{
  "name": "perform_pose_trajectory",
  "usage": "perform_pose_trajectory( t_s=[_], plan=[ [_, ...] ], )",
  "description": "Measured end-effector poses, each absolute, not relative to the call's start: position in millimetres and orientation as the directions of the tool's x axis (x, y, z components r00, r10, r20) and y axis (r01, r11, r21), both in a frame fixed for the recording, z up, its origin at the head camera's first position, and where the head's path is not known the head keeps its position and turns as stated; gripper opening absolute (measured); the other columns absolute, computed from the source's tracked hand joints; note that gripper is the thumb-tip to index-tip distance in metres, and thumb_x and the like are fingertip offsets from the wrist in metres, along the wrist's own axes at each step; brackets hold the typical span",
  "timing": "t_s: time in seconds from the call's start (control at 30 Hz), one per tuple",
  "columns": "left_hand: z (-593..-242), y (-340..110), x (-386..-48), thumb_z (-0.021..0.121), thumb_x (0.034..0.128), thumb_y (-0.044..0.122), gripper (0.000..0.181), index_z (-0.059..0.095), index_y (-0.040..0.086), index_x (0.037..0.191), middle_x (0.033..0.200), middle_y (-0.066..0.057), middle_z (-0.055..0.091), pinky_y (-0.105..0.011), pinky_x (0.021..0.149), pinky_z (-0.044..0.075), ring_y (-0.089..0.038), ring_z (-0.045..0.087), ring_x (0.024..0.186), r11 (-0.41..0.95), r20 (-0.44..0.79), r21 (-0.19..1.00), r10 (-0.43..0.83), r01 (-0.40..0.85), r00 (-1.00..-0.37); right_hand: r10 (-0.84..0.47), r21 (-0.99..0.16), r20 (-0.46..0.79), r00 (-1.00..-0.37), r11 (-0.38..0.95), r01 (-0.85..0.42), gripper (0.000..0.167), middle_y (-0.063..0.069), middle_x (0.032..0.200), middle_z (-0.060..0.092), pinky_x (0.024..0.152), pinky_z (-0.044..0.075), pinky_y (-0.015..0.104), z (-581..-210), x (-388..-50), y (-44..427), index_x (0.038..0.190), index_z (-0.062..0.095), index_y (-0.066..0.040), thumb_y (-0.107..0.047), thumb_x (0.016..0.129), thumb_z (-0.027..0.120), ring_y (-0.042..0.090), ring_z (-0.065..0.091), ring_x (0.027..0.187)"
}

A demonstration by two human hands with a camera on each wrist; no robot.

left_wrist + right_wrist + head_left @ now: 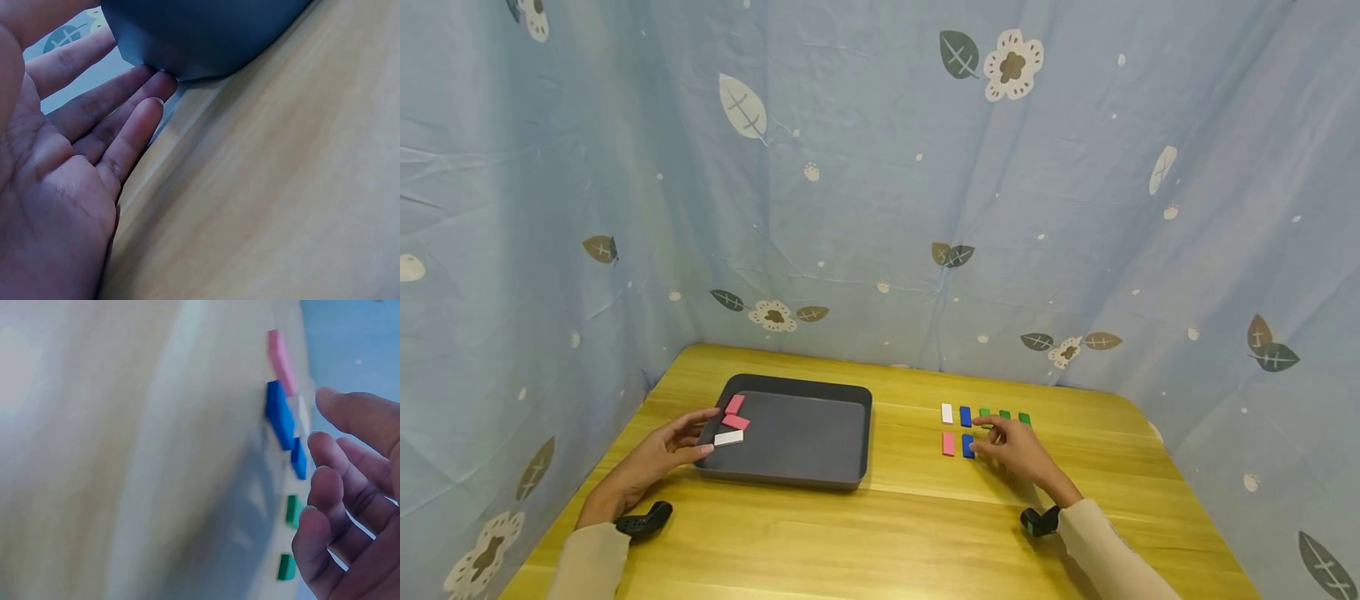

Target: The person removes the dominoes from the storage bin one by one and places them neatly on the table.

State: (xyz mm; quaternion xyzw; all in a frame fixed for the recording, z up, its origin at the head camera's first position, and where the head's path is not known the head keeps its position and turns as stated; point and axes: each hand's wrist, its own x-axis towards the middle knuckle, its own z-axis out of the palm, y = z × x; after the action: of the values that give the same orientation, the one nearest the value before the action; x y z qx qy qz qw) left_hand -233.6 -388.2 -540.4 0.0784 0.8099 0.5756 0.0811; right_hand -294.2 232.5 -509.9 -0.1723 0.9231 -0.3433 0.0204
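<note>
The left hand (658, 454) rests at the left wall of a dark grey tray (790, 482), fingertips touching its outside and thumb over the rim; in the left wrist view the fingers (140, 125) lie against the tray (187, 37). Inside the tray are two pink blocks (736, 422) and a white block (728, 437). The right hand (1017, 450) hovers with loosely bent fingers, holding nothing, beside the front blue block (967, 446). In the right wrist view its thumb and fingers (356, 487) stand apart near the blue block (279, 415).
Left of the right hand lie a pink block (948, 444) and a white block (947, 413). Another blue block (966, 416) and several green blocks (1024, 418) continue the back row. A patterned blue curtain (850, 208) hangs behind the wooden table (820, 542).
</note>
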Motion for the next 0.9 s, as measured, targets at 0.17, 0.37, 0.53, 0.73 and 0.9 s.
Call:
perform_pose_trajectory(
  t_s=[0.17,0.37,0.53,0.73,0.9],
  plan=[
    [-540,-388,-233,0.071,0.0999,0.029,0.067,0.04,0.02,0.159,0.161,-0.017,0.031,-0.047,0.094,0.047,-0.043,0.041,0.131,0.328,-0.04,0.944,0.219,0.035,-0.975,-0.342,-0.646,0.112,-0.933,0.688,-0.33,0.045,-0.004,0.082,0.068,0.059,0.046,0.028,-499,-301,220,0.132,0.068,-0.005,-0.025,0.093,0.079,0.015,0.055,0.065],
    [-542,-389,-234,0.071,0.0997,0.029,0.066,0.041,0.02,0.158,0.161,-0.017,0.033,-0.046,0.094,0.047,-0.042,0.042,0.13,0.328,-0.024,0.943,0.223,0.052,-0.974,-0.375,-0.633,0.177,-0.91,0.665,-0.397,0.042,-0.007,0.08,0.066,0.055,0.045,0.028,-487,-310,200,0.131,0.069,-0.009,-0.026,0.093,0.079,0.014,0.054,0.06],
    [-544,-388,-235,0.071,0.0995,0.029,0.066,0.042,0.02,0.158,0.161,-0.016,0.033,-0.046,0.095,0.047,-0.041,0.042,0.13,0.323,-0.008,0.944,0.227,0.067,-0.974,-0.41,-0.64,0.197,-0.891,0.635,-0.433,0.041,-0.007,0.082,0.068,0.056,0.046,0.029,-478,-318,179,0.131,0.069,-0.018,-0.031,0.094,0.079,0.018,0.057,0.061],
    [-544,-388,-236,0.072,0.0991,0.028,0.065,0.043,0.02,0.157,0.156,-0.015,0.038,-0.043,0.094,0.048,-0.039,0.043,0.128,0.319,0.0,0.945,0.223,0.073,-0.975,-0.45,-0.659,0.208,-0.869,0.592,-0.464,0.043,-0.002,0.085,0.07,0.057,0.047,0.031,-468,-325,152,0.134,0.068,-0.021,-0.036,0.095,0.076,0.019,0.058,0.061],
    [-544,-388,-235,0.072,0.099,0.027,0.065,0.043,0.02,0.157,0.152,-0.017,0.041,-0.042,0.093,0.048,-0.039,0.044,0.127,0.314,-0.004,0.947,0.22,0.067,-0.976,-0.469,-0.65,0.219,-0.856,0.584,-0.486,0.043,-0.007,0.084,0.069,0.056,0.049,0.032,-462,-330,128,0.135,0.067,-0.022,-0.037,0.095,0.076,0.019,0.058,0.061]
  ],
)
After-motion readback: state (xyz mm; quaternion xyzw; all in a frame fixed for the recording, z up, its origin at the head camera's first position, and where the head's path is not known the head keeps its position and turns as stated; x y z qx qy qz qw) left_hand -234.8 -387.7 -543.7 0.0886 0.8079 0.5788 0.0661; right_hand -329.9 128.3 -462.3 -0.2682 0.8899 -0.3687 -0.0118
